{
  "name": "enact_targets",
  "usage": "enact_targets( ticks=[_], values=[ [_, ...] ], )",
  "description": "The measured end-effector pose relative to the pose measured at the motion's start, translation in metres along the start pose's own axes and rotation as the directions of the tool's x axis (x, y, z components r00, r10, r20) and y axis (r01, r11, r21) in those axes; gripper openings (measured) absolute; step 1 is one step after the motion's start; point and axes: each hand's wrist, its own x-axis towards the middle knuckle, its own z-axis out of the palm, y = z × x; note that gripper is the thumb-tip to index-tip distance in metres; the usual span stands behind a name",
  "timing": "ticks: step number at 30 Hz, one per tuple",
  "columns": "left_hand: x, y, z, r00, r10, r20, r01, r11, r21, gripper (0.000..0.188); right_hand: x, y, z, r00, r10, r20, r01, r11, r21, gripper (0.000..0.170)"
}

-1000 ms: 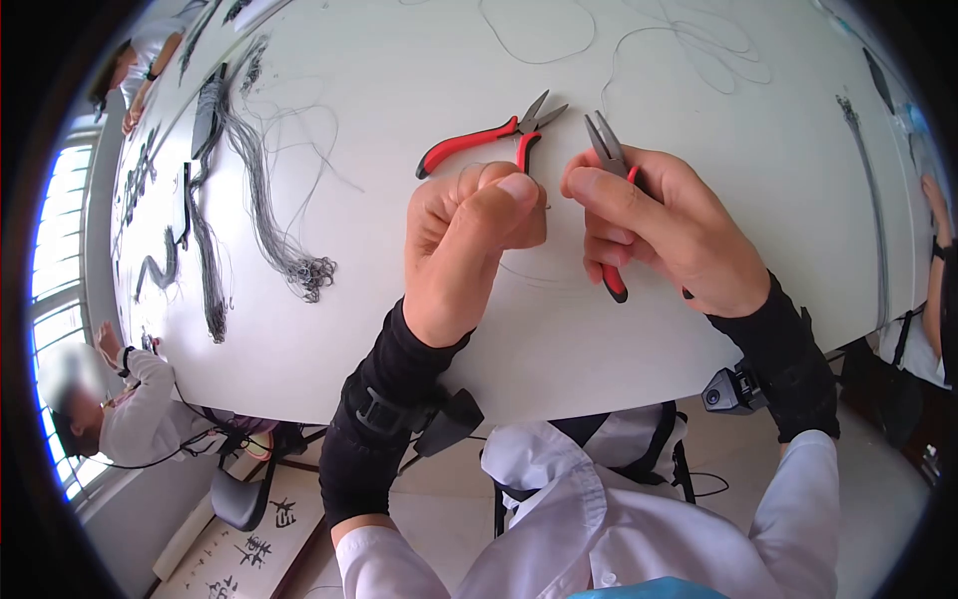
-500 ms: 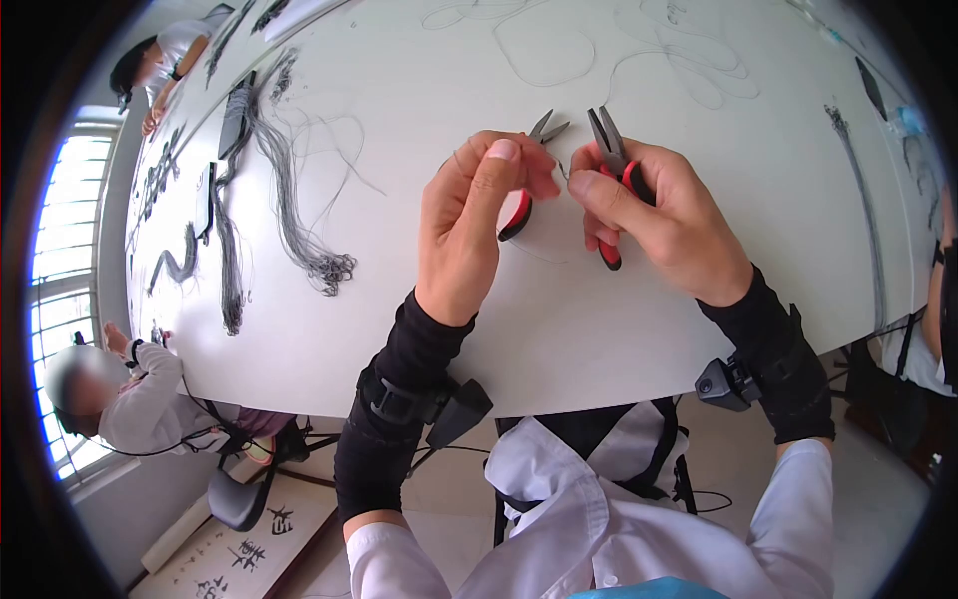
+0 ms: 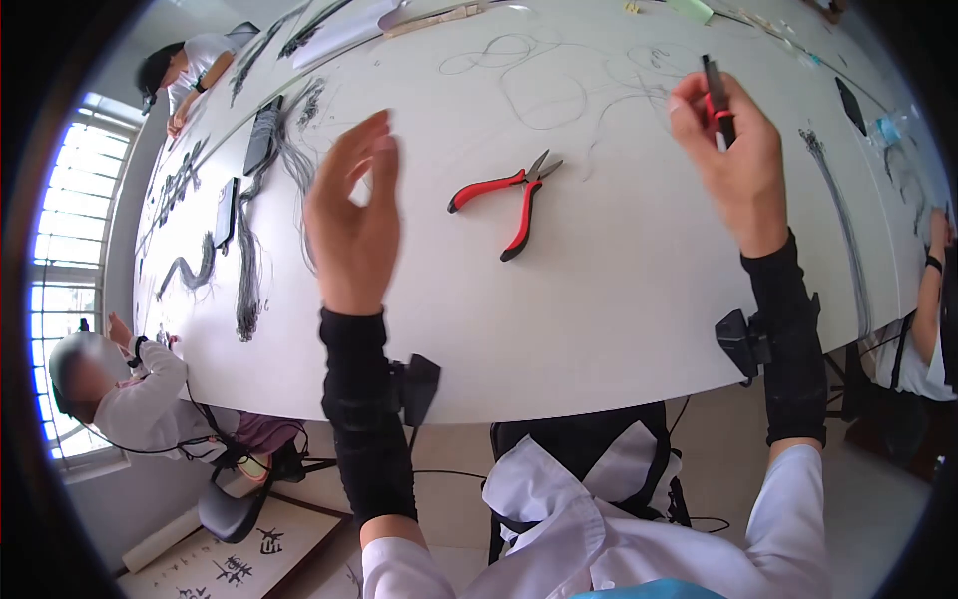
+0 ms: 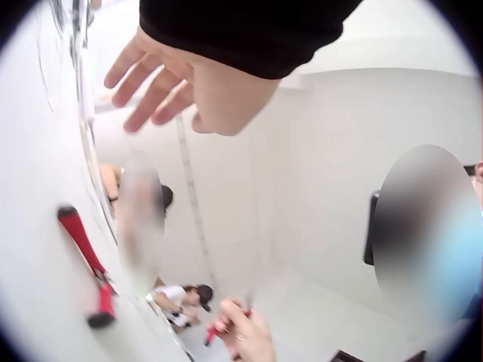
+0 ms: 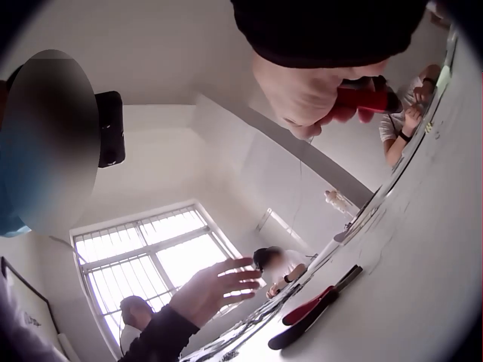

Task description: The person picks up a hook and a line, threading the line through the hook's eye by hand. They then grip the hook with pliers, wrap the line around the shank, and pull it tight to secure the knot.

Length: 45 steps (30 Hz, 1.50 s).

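Note:
My right hand (image 3: 740, 160) is raised at the right, gripping pliers (image 3: 715, 95) with dark jaws pointing up and away. Their red handle (image 5: 362, 100) shows beside the curled fingers in the right wrist view. At the left, my left hand (image 3: 354, 215) hangs over the table, fingers extended and spread in the left wrist view, nothing visible in it. A second pair of red-and-black pliers (image 3: 529, 205) lies between the hands on the white table (image 3: 599, 329), its handles apart. Thin loops of wire or thread (image 3: 544, 95) lie beyond it.
Dark strand bundles (image 3: 246, 280) lie on the left, near two phone-like black objects (image 3: 227, 215). Another long bundle (image 3: 838, 220) runs along the right side. One person (image 3: 130, 389) sits at the left, another (image 3: 195, 75) at the far left; an arm (image 3: 933, 290) shows at the right edge.
My hands have moved apart: the left swung left and its fingers straightened, the right went up and right with its pliers. The pliers on the table now show whole.

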Motion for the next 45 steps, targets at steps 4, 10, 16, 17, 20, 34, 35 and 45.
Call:
enact_targets(
  ticks=[4, 10, 16, 17, 20, 34, 35, 45],
  values=[
    [-0.01, 0.042, 0.044, 0.96, 0.264, 0.099, -0.254, 0.962, -0.097, 0.024, -0.016, -0.016, 0.022, 0.976, -0.189, 0.107, 0.189, 0.982, 0.013, 0.012],
    [-0.022, 0.044, 0.062, 0.937, 0.04, 0.347, 0.046, 0.971, -0.236, 0.021, -0.025, -0.014, 0.029, 0.913, -0.374, 0.164, 0.378, 0.926, 0.006, 0.02],
    [-0.026, 0.04, 0.065, 0.917, -0.067, 0.393, 0.212, 0.916, -0.34, 0.017, -0.027, -0.018, 0.029, 0.942, -0.272, 0.197, 0.251, 0.96, 0.127, 0.017],
    [-0.027, 0.04, 0.065, 0.921, -0.071, 0.383, 0.218, 0.908, -0.358, 0.017, -0.027, -0.021, 0.027, 0.96, -0.128, 0.248, 0.079, 0.977, 0.197, 0.018],
    [-0.029, 0.038, 0.07, 0.95, -0.046, 0.309, 0.174, 0.9, -0.4, 0.012, -0.026, -0.024, 0.021, 0.891, 0.172, 0.421, -0.327, 0.886, 0.33, 0.025],
    [-0.03, 0.038, 0.068, 0.93, 0.018, 0.366, 0.111, 0.939, -0.326, 0.009, -0.033, -0.02, 0.027, 0.856, 0.216, 0.47, -0.41, 0.838, 0.361, 0.027],
    [-0.031, 0.038, 0.068, 0.933, 0.026, 0.358, 0.097, 0.943, -0.319, 0.008, -0.034, -0.022, 0.027, 0.854, 0.218, 0.472, -0.414, 0.835, 0.363, 0.028],
    [-0.033, 0.036, 0.072, 0.941, 0.29, 0.176, -0.266, 0.953, -0.148, 0.013, -0.036, -0.021, 0.028, 0.85, 0.216, 0.48, -0.42, 0.829, 0.371, 0.028]
  ],
)
